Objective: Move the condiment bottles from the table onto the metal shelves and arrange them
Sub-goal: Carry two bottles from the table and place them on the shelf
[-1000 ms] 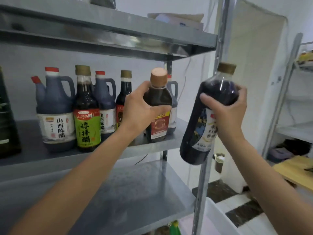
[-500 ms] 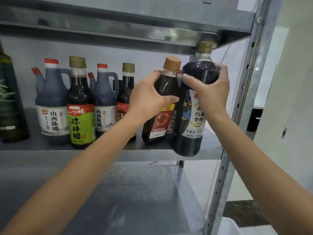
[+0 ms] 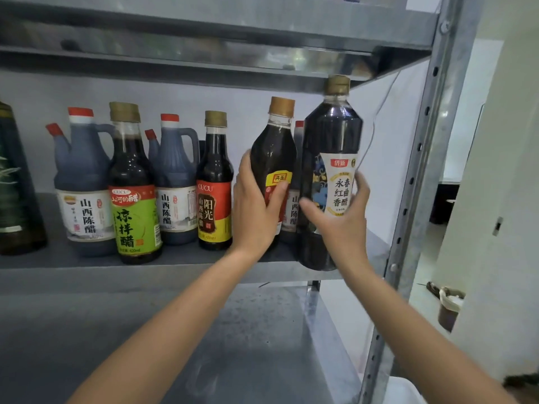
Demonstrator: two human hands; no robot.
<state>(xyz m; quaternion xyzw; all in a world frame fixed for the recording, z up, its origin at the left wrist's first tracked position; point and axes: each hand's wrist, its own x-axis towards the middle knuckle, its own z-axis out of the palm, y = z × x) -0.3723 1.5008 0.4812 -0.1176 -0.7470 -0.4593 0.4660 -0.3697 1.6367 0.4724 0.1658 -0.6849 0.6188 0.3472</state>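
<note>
Condiment bottles stand in a row on the middle metal shelf (image 3: 175,272), and two more are being set at its end. The left hand (image 3: 256,211) is wrapped around the lower body of a brown-capped bottle (image 3: 272,158), thumb across its red and yellow label, probably to keep it upright and nudged toward the row. Just beside it, the right hand (image 3: 341,223) cups the tall dark bottle (image 3: 329,176) from below and in front, fingers spread over the white label; its base sits at the shelf's front edge, partly hidden, so I cannot tell whether it is fully seated. That low grip likely lets the tall bottle slide in under the upper shelf (image 3: 204,33), which its gold cap nearly meets. It holds near-black liquid with a clear neck. Beyond the left hand stand a red-and-yellow-labelled bottle (image 3: 214,182) and a green-labelled bottle (image 3: 132,188).
</note>
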